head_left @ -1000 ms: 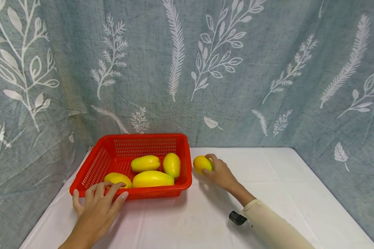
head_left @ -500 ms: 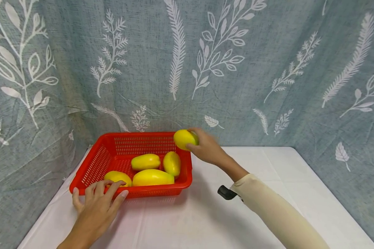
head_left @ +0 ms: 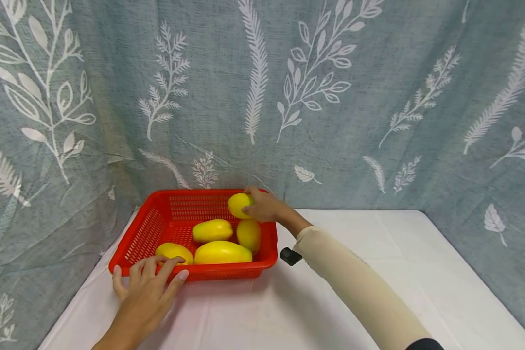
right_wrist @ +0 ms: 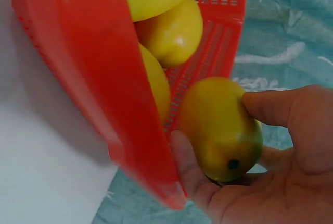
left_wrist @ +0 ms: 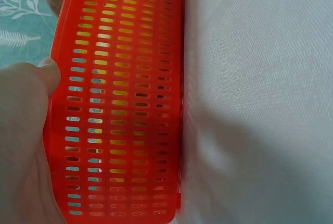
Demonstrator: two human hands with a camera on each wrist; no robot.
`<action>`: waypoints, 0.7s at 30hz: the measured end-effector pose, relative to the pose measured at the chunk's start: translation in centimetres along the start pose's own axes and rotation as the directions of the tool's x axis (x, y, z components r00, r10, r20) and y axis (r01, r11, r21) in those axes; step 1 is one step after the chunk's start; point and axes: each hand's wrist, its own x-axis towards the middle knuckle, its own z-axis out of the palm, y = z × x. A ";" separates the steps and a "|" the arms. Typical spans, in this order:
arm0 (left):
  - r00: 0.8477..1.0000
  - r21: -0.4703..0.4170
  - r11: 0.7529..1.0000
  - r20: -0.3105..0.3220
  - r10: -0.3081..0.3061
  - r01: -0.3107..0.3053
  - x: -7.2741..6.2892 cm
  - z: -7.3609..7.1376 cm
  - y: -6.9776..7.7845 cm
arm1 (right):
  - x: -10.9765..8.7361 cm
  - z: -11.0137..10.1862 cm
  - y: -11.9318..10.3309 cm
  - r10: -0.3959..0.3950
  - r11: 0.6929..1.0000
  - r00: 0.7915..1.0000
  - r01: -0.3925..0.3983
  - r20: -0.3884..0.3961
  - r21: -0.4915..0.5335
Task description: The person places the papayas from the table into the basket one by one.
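My right hand [head_left: 264, 205] grips a mango [head_left: 239, 205] by its near end, above the back right corner of the red plastic basket [head_left: 269, 257]. In the right wrist view the mango [right_wrist: 218, 125] is yellow with a green tinge and a dark stem spot, held between thumb and fingers. My left hand [head_left: 146, 291] holds the basket's front rim at the left, its fingers over the edge and the thumb on the outside. Inside the basket lie several yellow fruits, among them a long one [head_left: 223, 253] along the front and an upright one [head_left: 248, 236] below the held mango.
A white cloth [head_left: 354, 272] covers the table under the basket. Behind and at both sides hangs a grey-green curtain [head_left: 201, 73] with white leaf prints. A black wrist device [head_left: 290, 256] sits below my right forearm.
My right hand has lifted the mango off the table right of the basket and carried it left, over the rim, to above the basket's back right corner. My left hand keeps its place.
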 end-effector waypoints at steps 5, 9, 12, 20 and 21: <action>1.000 -0.006 1.000 -0.004 -0.003 0.003 0.0 0.1 0.3 | 0.4 0.6 0.1 0.023 1.000 1.000 -0.023 -0.002 0.016; 1.000 -0.008 1.000 -0.015 0.006 -0.006 0.0 0.1 0.4 | 0.6 0.9 0.4 0.037 0.999 0.999 -0.037 -0.023 0.000; 1.000 -0.006 1.000 -0.014 0.008 -0.008 0.0 0.0 0.4 | 0.6 1.0 0.4 0.041 0.999 0.999 -0.041 -0.032 -0.012; 1.000 0.001 1.000 0.004 -0.002 0.002 0.0 0.0 0.2 | 0.4 1.4 0.7 0.017 1.000 0.998 -0.017 -0.060 0.007; 1.000 0.001 1.000 0.007 -0.003 0.003 -0.1 0.0 0.2 | 0.4 1.5 0.8 0.011 1.000 0.998 -0.010 -0.065 0.014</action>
